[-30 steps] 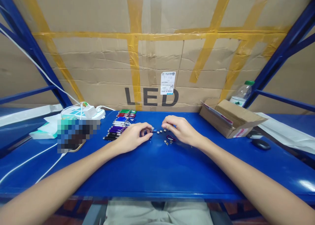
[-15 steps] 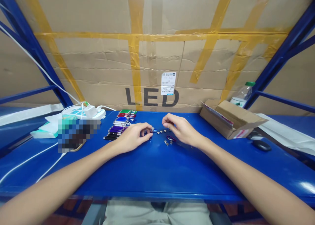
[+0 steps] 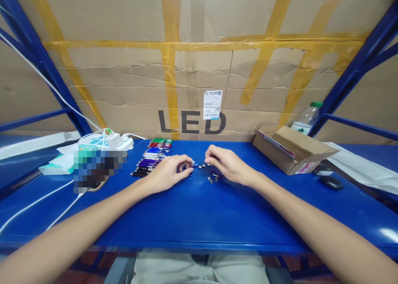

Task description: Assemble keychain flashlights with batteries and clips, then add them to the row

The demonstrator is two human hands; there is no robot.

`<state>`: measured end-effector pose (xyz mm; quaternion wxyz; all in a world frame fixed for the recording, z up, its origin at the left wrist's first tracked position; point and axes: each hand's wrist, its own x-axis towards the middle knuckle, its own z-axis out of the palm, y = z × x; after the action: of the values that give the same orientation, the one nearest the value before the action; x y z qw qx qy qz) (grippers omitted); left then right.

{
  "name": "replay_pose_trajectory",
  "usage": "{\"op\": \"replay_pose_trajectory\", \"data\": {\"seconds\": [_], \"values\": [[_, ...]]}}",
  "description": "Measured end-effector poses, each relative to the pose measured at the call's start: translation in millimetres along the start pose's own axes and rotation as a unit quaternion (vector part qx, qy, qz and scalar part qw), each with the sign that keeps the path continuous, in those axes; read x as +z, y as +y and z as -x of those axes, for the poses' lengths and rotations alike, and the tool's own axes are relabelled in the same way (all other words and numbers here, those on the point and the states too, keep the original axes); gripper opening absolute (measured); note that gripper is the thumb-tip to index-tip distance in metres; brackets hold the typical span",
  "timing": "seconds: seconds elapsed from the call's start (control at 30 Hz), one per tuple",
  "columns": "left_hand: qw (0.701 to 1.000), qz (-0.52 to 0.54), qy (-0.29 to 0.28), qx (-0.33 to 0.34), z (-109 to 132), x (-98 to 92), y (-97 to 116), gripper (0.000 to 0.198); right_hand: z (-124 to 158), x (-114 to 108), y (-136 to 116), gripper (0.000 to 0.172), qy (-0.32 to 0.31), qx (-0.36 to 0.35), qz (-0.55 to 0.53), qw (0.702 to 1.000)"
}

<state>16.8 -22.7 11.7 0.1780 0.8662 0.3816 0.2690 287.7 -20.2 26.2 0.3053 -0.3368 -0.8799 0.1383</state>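
Note:
My left hand (image 3: 169, 170) is closed, thumb and fingers pinched together. A small silvery round piece (image 3: 192, 163) shows at its fingertips; the rest of what it grips is hidden. Just beyond them is a bit of blue metal (image 3: 196, 165). My right hand (image 3: 226, 163) is held in a pinch to the right, and I cannot make out what is in it. Between and below the hands lie several small silver discs, like button cells (image 3: 204, 166). A dark purple carabiner clip (image 3: 215, 174) rests by the right hand, near more discs (image 3: 211, 180).
Several colored pen-like metal sticks (image 3: 148, 163) are lined up left of the left hand. An open cardboard box (image 3: 289, 151), a black mouse-like object (image 3: 331, 183) and a bottle (image 3: 306, 118) stand right. A power strip (image 3: 126, 143) and cables are left. A large carton (image 3: 130, 89) backs the blue table (image 3: 199, 222).
My right hand has shifted very slightly, its fingertips still pinched. The left hand keeps its place and grip.

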Motion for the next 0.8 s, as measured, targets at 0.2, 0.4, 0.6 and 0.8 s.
{"op": "replay_pose_trajectory", "data": {"seconds": [0.2, 0.4, 0.6, 0.8], "values": [[1.000, -0.003, 0.002, 0.005, 0.3, 0.5, -1.3, 0.023, -0.7, -1.4, 1.6, 0.017, 0.041, -0.011, 0.014, 0.999], [1.000, 0.004, 0.000, 0.006, 0.3, 0.5, -1.0, 0.026, -0.1, -0.3, 5.1, 0.016, 0.046, -0.033, 0.044, 0.997], [1.000, -0.004, -0.003, 0.010, 0.6, -0.2, -0.7, 0.026, 0.9, 0.6, 6.5, 0.016, 0.032, -0.032, 0.050, 0.998], [1.000, -0.002, -0.002, 0.010, 0.7, -0.2, -0.8, 0.025, 0.7, -0.7, 6.7, 0.024, 0.028, -0.037, 0.061, 0.997]]}}
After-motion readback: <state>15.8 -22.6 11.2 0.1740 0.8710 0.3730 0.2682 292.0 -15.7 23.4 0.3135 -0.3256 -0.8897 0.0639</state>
